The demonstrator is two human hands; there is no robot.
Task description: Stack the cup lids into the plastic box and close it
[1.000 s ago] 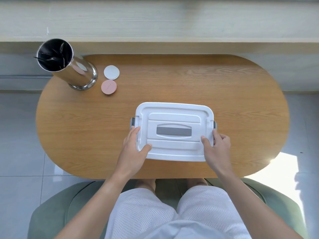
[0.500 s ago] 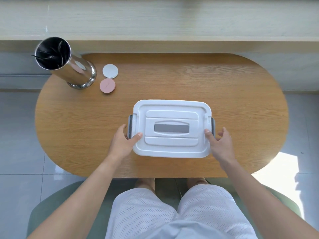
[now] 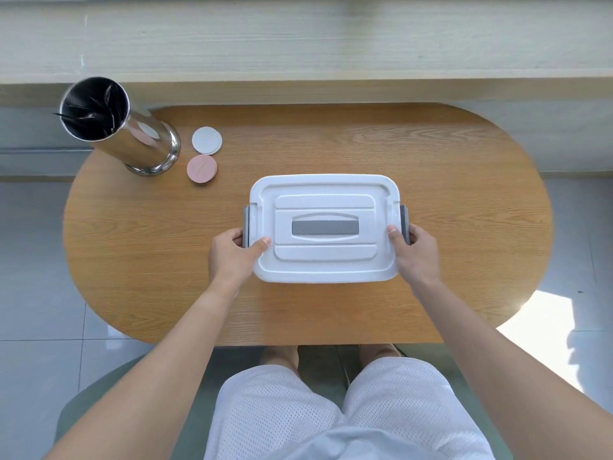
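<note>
Home: oval wooden table (image 3: 132,260), tiled floor (image 3: 33,260), green chair (image 3: 86,410).

The plastic box (image 3: 324,227) sits in the middle of the desk (image 3: 464,210), with a hand on each short side. A tall metal cup (image 3: 122,127) and two cup lids (image 3: 206,140) crowd the far left corner. The right end is open wood.

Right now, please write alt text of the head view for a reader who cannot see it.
Two hands hold a closed white plastic box on a wooden table: the left hand and right hand each grip a grey side latch. A white lid and a pink lid lie beside a steel cylinder.
</note>
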